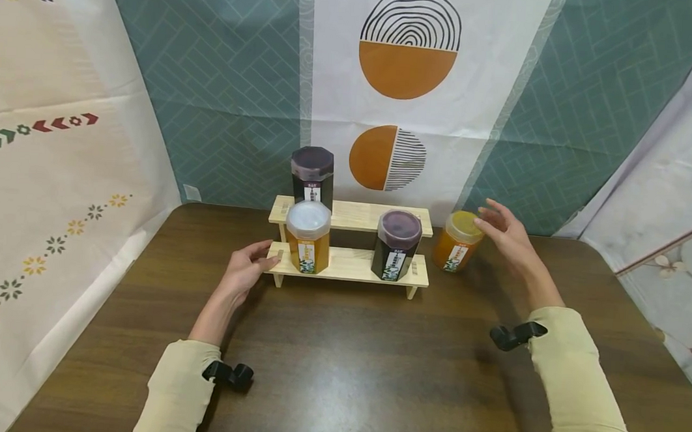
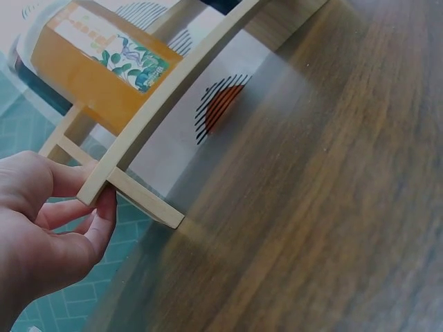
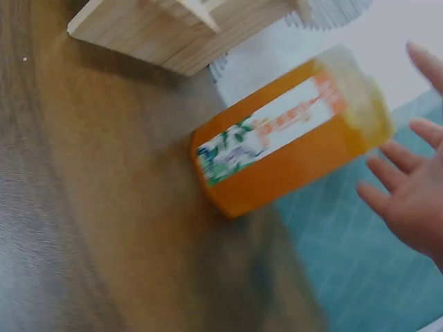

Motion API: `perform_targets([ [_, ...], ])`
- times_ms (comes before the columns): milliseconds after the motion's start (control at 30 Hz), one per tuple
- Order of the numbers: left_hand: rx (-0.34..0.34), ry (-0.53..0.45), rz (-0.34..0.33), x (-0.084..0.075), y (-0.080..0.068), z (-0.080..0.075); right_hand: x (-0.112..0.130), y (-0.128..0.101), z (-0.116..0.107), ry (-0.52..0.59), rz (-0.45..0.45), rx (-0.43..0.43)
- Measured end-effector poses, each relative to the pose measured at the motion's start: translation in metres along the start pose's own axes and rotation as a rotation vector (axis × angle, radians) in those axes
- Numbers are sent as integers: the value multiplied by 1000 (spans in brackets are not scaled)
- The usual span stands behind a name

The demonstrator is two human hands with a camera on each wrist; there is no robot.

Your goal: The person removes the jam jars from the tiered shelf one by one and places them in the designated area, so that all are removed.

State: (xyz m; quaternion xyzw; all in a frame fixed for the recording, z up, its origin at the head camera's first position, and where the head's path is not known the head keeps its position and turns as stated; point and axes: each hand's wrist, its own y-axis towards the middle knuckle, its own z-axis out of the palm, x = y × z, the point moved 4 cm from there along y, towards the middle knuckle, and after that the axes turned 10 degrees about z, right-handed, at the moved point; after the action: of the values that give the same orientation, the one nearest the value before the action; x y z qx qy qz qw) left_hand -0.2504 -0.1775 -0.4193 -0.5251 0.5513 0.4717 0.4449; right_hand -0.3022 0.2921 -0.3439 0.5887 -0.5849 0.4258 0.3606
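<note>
left hand (image 1: pixel 248 267) pinching rack (image 1: pixel 349 266) end at 9 o'clock, steadying | right hand (image 1: pixel 506 235) released, fingers spread beside orange jar (image 1: pixel 457 241) at 3 o'clock

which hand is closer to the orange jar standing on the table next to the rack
Right. The right hand is open just beside the orange jar, fingers at its lid. The left hand is far across, holding the left end of the wooden rack.
</note>
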Motion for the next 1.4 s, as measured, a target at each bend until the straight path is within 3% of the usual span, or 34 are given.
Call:
perform_targets([
  [100,0,-3,-2,0,0,0,19,-5,-5,-148,-35,-123],
  [200,-1,1,-2,0,0,-1,40,-8,-2,-205,-54,-161],
  [567,3,1,5,4,1,0,123,-3,27,-244,-94,-31],
  [900,4,-15,15,4,2,-1,169,14,79,-133,-111,113],
  [1167,10,-26,21,5,1,-1,185,25,132,-33,-105,224],
  [1400,7,-2,36,4,0,-2,187,32,168,113,-29,289],
])
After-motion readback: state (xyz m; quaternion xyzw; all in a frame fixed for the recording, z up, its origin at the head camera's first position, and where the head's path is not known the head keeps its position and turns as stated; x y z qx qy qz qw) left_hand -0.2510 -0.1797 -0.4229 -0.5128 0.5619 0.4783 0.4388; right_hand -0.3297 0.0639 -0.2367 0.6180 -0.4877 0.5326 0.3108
